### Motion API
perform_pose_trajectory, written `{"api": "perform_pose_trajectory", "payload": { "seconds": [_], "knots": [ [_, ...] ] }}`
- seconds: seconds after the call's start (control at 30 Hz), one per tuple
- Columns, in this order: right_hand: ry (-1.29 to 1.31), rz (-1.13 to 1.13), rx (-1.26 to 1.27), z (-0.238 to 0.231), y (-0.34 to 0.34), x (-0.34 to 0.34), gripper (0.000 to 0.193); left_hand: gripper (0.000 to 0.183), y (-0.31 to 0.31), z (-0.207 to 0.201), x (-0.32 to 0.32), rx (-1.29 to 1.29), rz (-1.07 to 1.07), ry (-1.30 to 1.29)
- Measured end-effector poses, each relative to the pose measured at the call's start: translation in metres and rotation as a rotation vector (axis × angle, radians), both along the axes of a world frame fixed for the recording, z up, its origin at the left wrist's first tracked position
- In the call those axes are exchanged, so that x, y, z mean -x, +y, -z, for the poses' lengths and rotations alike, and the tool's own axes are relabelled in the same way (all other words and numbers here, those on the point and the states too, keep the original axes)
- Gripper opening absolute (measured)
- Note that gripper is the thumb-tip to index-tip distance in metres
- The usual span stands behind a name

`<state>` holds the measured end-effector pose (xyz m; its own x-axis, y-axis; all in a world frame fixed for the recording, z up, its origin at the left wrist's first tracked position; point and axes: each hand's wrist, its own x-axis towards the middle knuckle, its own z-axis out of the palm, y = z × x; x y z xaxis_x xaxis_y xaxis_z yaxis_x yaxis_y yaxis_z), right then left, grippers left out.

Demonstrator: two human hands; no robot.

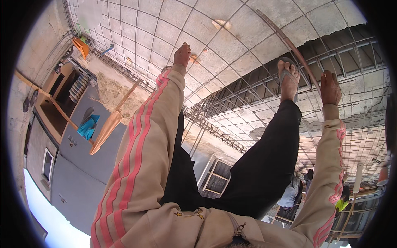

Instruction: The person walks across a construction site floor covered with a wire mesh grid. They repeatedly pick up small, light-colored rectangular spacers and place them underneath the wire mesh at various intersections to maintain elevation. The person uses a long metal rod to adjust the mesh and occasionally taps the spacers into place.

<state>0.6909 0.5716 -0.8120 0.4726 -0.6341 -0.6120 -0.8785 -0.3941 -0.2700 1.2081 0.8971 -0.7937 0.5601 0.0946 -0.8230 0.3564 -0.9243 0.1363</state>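
Note:
Over a grid of thin steel bars (244, 53), my left hand (182, 55) has its fingers curled in; whatever they close on, if anything, is hidden. My right hand (330, 89) is also curled, beside the lower end of a long rusty rod or pipe (289, 43). I cannot make out whether it grips that rod or a bar under it. The rod slants from the far side down toward this hand. Between the hands, close to the rod, my sandalled foot (289, 80) stands at a dark gap crossed by a reinforcing-bar cage (256, 87).
Pale concrete (318, 22) lies under the mesh. Left are a wooden board (108, 130), a blue plastic piece (88, 126), an orange object (81, 47) and a grey wall (89, 165). People (291, 192) appear at the lower right, near a white pipe (358, 177).

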Motion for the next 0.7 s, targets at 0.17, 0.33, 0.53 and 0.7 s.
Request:
{"api": "perform_pose_trajectory", "payload": {
  "seconds": [0.17, 0.33, 0.53, 0.7],
  "knots": [
    [-0.312, -0.003, -0.087, -0.026, 0.013, -0.064, 0.016, 0.048, 0.025, 0.069, -0.002, 0.093, -0.153, -0.047],
    [-0.561, -0.167, -0.419, -0.007, 0.101, -0.213, 0.018, 0.046, 0.017, 0.1, -0.004, 0.148, -0.386, -0.177],
    [-0.183, -0.276, -0.54, 0.085, 0.242, -0.363, 0.034, 0.048, -0.009, 0.103, -0.022, 0.262, -0.704, -0.094],
    [-0.132, 0.018, -0.719, 0.113, 0.298, -0.376, 0.045, 0.05, -0.008, 0.097, -0.023, 0.374, -0.821, 0.044]
  ]
}}
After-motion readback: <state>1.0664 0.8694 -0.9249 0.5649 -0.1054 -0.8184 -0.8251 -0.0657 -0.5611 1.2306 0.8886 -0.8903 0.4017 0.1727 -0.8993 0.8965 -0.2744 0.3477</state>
